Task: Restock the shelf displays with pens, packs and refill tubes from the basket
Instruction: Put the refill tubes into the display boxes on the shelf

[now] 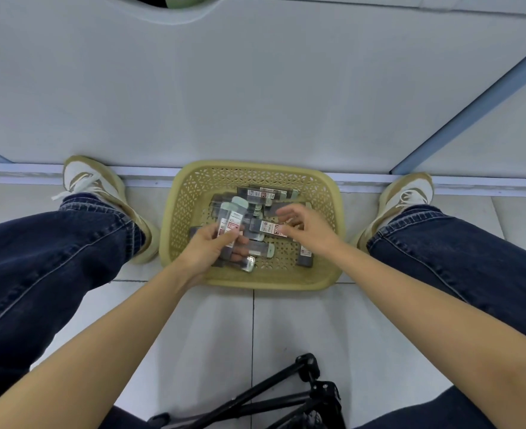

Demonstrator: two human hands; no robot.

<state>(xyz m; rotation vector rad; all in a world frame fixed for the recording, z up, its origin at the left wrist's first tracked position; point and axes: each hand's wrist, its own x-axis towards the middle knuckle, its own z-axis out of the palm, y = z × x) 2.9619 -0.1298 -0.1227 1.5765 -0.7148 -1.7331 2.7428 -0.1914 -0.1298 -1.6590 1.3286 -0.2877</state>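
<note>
Yellow basket (pixel 271 283) sits mid-frame on the tiled floor (pixel 286 335), refill packs (pixel 263 193) loose inside. Left hand (pixel 206 246) grips a bundle (pixel 232 218) of them over the basket's left half. Right hand (pixel 305 227) hovers over a labelled pack (pixel 269 227), fingers loosely spread, gripping nothing visible.

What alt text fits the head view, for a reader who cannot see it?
A person's left hand grips a bundle of refill tubes over a yellow basket on the floor, while the right hand reaches among the loose tubes inside.
</note>
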